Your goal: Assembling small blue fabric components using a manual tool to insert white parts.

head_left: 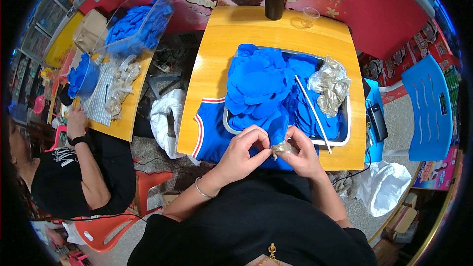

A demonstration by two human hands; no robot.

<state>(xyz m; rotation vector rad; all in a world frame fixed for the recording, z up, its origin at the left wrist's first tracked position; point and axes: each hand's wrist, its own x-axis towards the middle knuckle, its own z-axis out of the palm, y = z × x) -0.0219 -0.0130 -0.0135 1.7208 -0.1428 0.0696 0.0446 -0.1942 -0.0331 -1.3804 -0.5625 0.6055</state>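
Together, my left hand (pixel 241 149) and right hand (pixel 306 156) pinch a crinkled beige bundle (pixel 282 148), fingertips clamped on it, a blue piece (pixel 278 127) just behind; beyond, a tray (pixel 348 127) heaped with blue pieces (pixel 258 81) bears a white stick (pixel 314 113) and crumpled plastic bag (pixel 329 81).

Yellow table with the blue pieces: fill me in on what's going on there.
A person's left hand and right hand meet at a small tan bit, with a blue piece standing up between them. Just beyond, a tray holds a heap of blue pieces, with crumpled plastic and a white stick on top. To the left, a co-worker sits at another table.
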